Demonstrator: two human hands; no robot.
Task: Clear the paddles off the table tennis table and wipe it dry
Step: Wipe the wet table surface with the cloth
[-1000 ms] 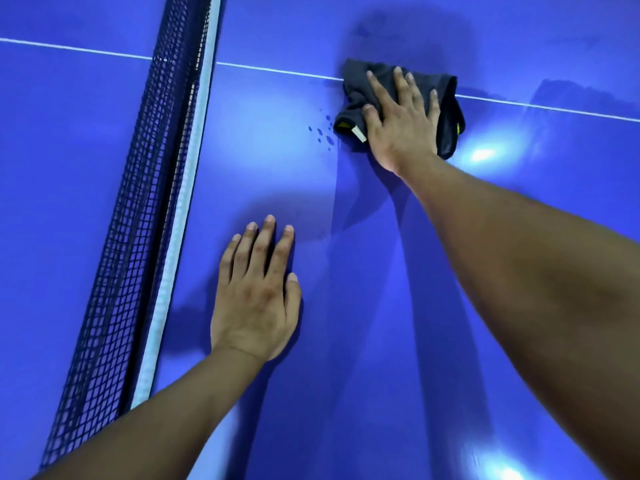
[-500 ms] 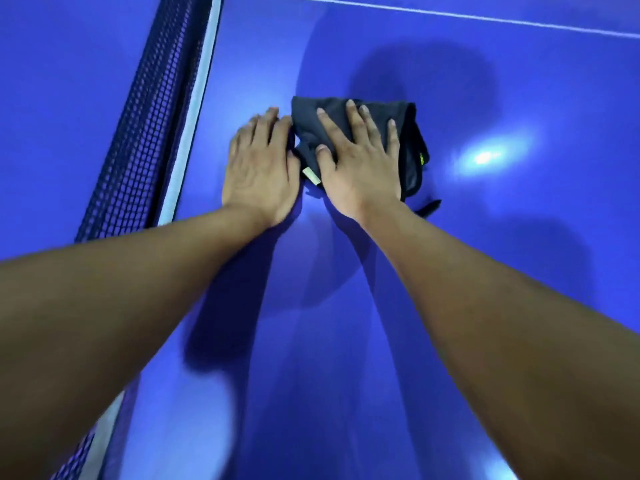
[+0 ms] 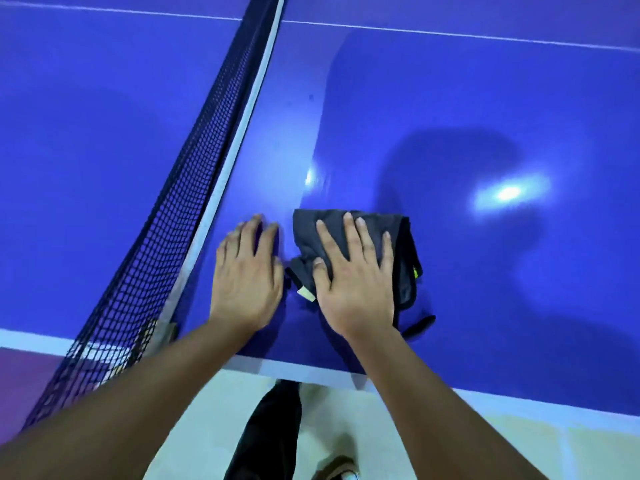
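Cloth is laid on the table close to its near edge, right of the net. Right hand is spread flat on top of the cloth. Left hand is laid flat on the bare table between net and cloth, just beside the cloth. Net is strung from the near edge to the far side. Floor is seen below the near edge, with a leg and shoe on it.

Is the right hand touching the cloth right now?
Touching. The head view shows the right hand lying flat on the cloth, fingers spread across it.
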